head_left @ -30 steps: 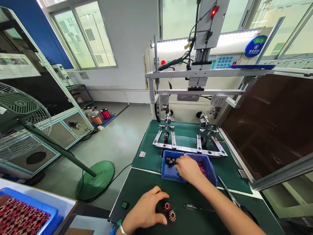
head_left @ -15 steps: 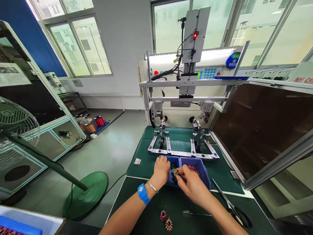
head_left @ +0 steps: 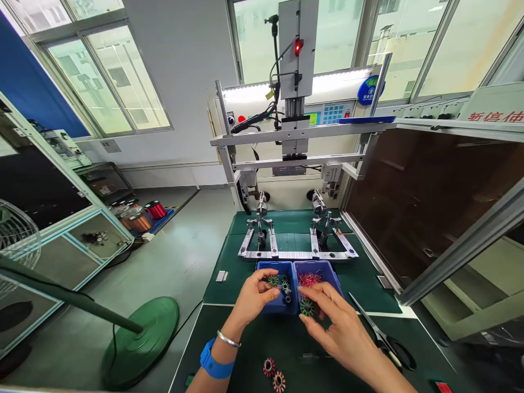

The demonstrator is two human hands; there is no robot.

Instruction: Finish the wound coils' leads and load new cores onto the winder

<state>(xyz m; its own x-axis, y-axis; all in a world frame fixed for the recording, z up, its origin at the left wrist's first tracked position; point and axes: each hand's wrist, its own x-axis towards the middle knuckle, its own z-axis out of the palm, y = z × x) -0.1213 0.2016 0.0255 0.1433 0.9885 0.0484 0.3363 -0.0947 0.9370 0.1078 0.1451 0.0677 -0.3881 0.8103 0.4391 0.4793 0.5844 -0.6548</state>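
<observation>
My left hand (head_left: 252,295) pinches a green motor stator core (head_left: 273,280) between thumb and fingers over the left blue bin (head_left: 275,310). Inside that bin lie more green cores (head_left: 285,283), partly hidden by the hand. Another green stator core (head_left: 307,307) is gripped in the fingertips of my right hand (head_left: 339,325), in front of the right blue bin (head_left: 332,273). Red wire scraps (head_left: 310,279) fill part of the right bin. Nearer to me, two stator cores wound with red wire (head_left: 269,367) rest on the green mat.
Behind the bins stands a metal fixture frame (head_left: 297,255) beneath the machine. Scissors (head_left: 379,334) lie to the right of my right hand. A small white piece (head_left: 221,276) sits at the mat's left, and a green fan base (head_left: 141,341) stands on the floor.
Both hands have come out of the left bin area and moved apart, each with a green stator core now visible in its fingers. The head view has shifted right.
</observation>
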